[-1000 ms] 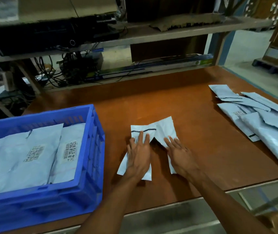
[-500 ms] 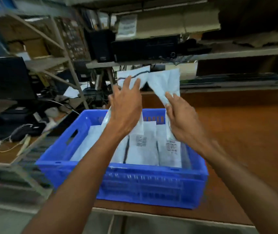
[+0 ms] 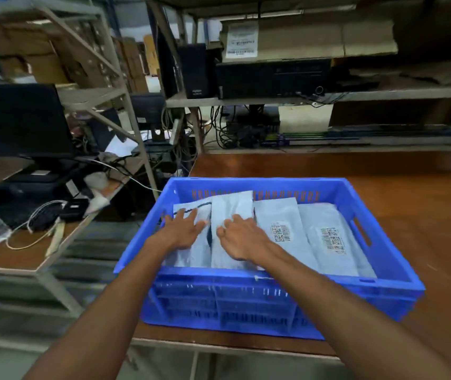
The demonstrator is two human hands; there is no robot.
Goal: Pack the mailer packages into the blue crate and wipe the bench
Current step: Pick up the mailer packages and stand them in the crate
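Though pkgs (image 3: pixel 231 212) hung over crate (image 3: pixel 268 305) before, hands (image 3: pixel 184 233) (image 3: pixel 242 239) hold them inside.

The blue crate (image 3: pixel 232 303) is glossy moulded plastic, the mailer packages (image 3: pixel 276 212) smooth pale plastic film, the bench (image 3: pixel 424 215) at three o'clock matt brown wood.
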